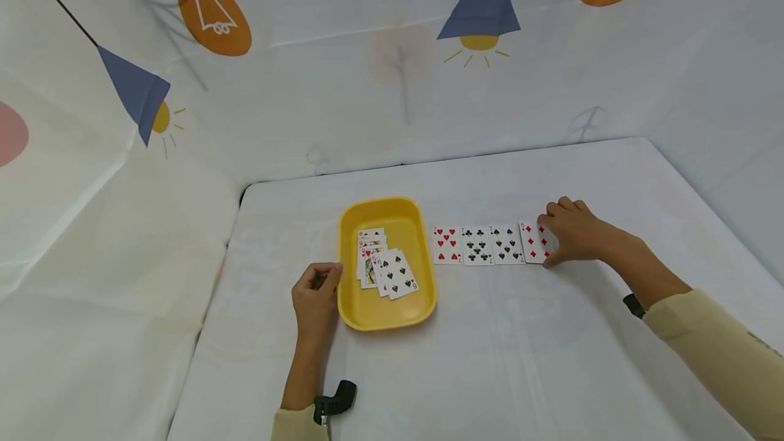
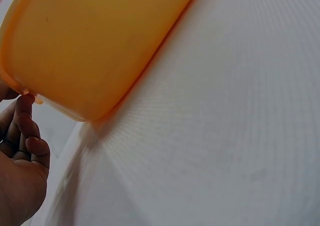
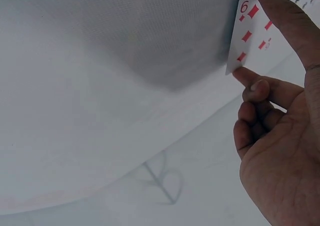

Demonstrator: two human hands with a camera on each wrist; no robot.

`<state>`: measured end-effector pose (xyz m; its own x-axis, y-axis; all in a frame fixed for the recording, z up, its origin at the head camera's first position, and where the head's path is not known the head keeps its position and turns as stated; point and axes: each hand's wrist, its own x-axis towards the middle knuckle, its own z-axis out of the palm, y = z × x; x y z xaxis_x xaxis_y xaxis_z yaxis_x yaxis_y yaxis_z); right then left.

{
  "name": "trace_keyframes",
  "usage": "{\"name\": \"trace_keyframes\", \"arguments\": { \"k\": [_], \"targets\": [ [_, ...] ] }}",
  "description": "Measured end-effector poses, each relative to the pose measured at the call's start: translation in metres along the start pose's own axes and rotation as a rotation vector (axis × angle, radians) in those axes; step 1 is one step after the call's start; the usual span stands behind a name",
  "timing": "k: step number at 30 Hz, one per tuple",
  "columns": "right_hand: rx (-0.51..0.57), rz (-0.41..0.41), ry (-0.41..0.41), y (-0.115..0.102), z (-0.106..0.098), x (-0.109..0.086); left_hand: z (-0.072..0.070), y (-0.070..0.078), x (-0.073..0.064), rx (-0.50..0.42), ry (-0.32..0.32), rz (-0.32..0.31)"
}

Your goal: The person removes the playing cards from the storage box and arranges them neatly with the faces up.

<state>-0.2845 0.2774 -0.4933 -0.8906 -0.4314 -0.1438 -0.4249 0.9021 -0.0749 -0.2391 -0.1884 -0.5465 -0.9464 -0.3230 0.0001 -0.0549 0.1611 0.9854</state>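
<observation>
My left hand pinches the left rim of a yellow plastic tray. The left wrist view shows thumb and forefinger at that rim, the other fingers curled. Inside the tray, several playing cards lie overlapped, a six of spades on top. My right hand holds a six of diamonds by its edges, thumb on one edge and forefinger on the opposite one. This card is at the right end of a row, beside a seven of spades, a seven of clubs and a seven of hearts.
A white cloth covers the table. Behind it and to the left hangs a white fabric backdrop printed with lamps and bulbs. Each wrist wears a black strap, the left one close to the table's near side.
</observation>
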Motion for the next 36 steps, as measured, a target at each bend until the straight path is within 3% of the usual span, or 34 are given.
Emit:
{"name": "trace_keyframes", "arguments": {
  "k": [11,26,31,36],
  "targets": [
    [-0.013,0.024,-0.030,0.003,0.006,0.005,0.000,0.003,0.000,-0.012,-0.008,0.005],
    [-0.005,0.024,-0.046,0.002,0.000,0.004,0.000,0.004,-0.001,-0.021,-0.002,0.000],
    [0.020,0.021,-0.021,-0.002,-0.003,0.001,0.001,0.005,-0.002,-0.008,-0.001,-0.010],
    [0.061,-0.038,0.047,-0.016,-0.010,0.000,0.002,0.004,-0.001,0.003,0.001,-0.016]
  ]
}}
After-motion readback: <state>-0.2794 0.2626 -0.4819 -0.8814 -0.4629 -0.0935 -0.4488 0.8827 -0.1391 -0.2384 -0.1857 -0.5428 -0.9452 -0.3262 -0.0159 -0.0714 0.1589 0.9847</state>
